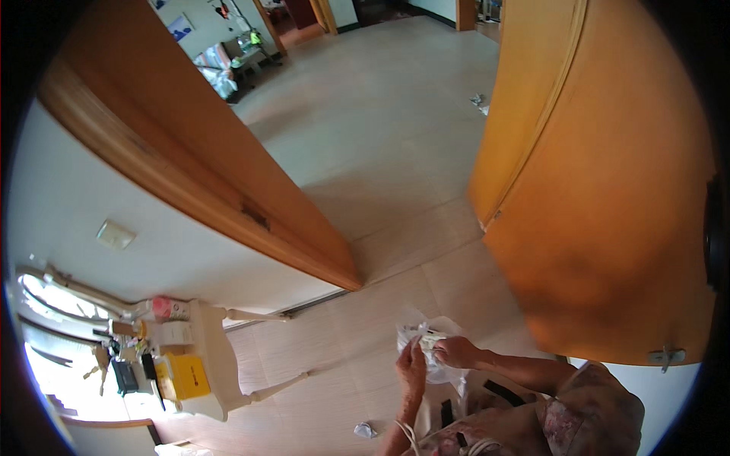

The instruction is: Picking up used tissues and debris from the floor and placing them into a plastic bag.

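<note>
A clear plastic bag [445, 373] with whitish contents is between my two hands, low in the picture right of the middle. My left hand [412, 365] pinches the bag's rim at its left side. Fingers of my right hand [456, 352] are closed at the bag's mouth, near the pale contents; whether they grip the film or something inside is unclear. A pale cord or band [409, 436] loops at my left wrist. The bag's lower part hangs in front of my patterned clothing [570, 416].
An open wooden door [604, 228] stands at right, a door frame [274, 205] at left. A cream dressing table [214, 353] with a yellow box [188, 376] and bottles stands lower left. Crumpled white paper or plastic [365, 430] lies on the floor; more scraps [478, 101] lie beyond the doorway.
</note>
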`<state>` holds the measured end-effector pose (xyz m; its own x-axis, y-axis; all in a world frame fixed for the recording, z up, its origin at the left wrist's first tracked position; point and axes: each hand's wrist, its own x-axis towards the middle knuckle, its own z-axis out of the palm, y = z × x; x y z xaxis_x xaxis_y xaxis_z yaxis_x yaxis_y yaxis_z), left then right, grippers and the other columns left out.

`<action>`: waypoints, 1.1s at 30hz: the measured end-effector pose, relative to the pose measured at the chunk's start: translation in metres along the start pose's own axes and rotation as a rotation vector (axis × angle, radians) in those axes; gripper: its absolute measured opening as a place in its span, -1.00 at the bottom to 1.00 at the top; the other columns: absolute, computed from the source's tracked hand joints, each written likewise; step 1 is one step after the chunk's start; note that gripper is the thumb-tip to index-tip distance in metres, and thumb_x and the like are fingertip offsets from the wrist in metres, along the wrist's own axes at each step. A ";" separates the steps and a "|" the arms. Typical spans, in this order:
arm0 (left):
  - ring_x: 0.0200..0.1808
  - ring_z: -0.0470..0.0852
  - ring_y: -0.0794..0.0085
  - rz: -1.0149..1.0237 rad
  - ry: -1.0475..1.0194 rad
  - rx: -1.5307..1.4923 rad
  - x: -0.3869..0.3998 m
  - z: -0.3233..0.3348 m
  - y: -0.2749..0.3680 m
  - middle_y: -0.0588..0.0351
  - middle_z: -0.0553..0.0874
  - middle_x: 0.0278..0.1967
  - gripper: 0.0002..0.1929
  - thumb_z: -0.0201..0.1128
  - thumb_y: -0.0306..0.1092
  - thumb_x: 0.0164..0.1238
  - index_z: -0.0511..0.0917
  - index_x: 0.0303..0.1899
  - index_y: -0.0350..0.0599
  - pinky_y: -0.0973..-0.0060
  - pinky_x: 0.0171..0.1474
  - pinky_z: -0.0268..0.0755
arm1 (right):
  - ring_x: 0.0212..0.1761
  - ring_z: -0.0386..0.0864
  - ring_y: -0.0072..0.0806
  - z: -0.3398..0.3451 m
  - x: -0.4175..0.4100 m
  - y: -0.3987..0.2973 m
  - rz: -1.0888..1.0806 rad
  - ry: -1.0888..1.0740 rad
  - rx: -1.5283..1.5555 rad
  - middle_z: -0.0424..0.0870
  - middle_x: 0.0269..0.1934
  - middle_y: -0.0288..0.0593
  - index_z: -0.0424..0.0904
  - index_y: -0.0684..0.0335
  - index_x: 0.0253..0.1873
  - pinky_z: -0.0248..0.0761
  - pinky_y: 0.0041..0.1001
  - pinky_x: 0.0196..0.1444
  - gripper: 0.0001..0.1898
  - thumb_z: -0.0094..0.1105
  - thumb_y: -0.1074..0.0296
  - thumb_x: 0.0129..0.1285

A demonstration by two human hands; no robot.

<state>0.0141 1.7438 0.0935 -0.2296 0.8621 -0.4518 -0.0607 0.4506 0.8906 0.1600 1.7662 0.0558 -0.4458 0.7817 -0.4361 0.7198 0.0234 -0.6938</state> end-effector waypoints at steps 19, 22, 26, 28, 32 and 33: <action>-0.36 0.44 0.68 0.041 -0.141 0.172 0.248 0.096 0.167 0.26 0.58 -0.43 -0.72 0.07 -0.32 0.39 0.58 0.01 -0.22 0.66 -0.28 0.35 | -0.25 0.57 0.08 -0.176 0.209 0.016 -0.126 0.057 0.182 0.61 -0.32 0.17 0.52 0.35 -0.22 0.40 -0.10 -0.19 -0.73 0.10 0.22 0.16; -0.34 0.46 0.66 0.079 -0.084 0.228 0.288 0.131 0.183 0.24 0.61 -0.41 -0.71 0.08 -0.31 0.39 0.55 0.02 -0.26 0.62 -0.28 0.38 | -0.23 0.58 0.06 -0.242 0.236 0.021 -0.075 0.042 0.147 0.62 -0.31 0.16 0.56 0.34 -0.20 0.41 -0.11 -0.18 -0.73 0.09 0.22 0.16; -0.28 0.44 0.68 0.127 -0.141 0.109 0.333 0.175 0.208 0.30 0.58 -0.32 -0.71 0.05 -0.32 0.43 0.52 0.04 -0.31 0.67 -0.26 0.35 | -0.22 0.58 0.06 -0.314 0.265 0.037 -0.132 0.125 0.189 0.62 -0.30 0.15 0.58 0.30 -0.15 0.42 -0.13 -0.16 -0.72 0.09 0.22 0.15; -0.30 0.46 0.67 0.109 -0.127 0.066 0.353 0.200 0.220 0.26 0.62 -0.33 -0.70 0.07 -0.30 0.42 0.53 0.03 -0.30 0.65 -0.28 0.37 | -0.22 0.58 0.06 -0.335 0.281 0.055 -0.069 0.181 0.153 0.62 -0.30 0.16 0.59 0.28 -0.11 0.42 -0.13 -0.13 -0.71 0.09 0.24 0.14; -0.29 0.51 0.65 0.072 -0.213 0.006 0.401 0.227 0.246 0.15 0.67 -0.32 -0.67 0.09 -0.25 0.42 0.52 0.06 -0.29 0.61 -0.25 0.41 | -0.27 0.56 0.11 -0.385 0.312 0.052 -0.010 0.177 0.064 0.58 -0.38 0.21 0.55 0.34 -0.29 0.41 -0.12 -0.26 -0.81 0.06 0.32 0.17; -0.30 0.51 0.64 0.054 -0.208 -0.019 0.412 0.234 0.255 0.15 0.67 -0.33 -0.67 0.09 -0.25 0.42 0.52 0.06 -0.28 0.60 -0.26 0.41 | -0.27 0.56 0.11 -0.398 0.321 0.051 -0.003 0.184 0.063 0.58 -0.38 0.21 0.55 0.34 -0.29 0.41 -0.12 -0.26 -0.81 0.06 0.32 0.17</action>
<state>0.1317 2.2681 0.1224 -0.0281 0.9149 -0.4027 -0.0724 0.3999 0.9137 0.2653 2.2664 0.1079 -0.3390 0.8825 -0.3258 0.6813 -0.0085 -0.7319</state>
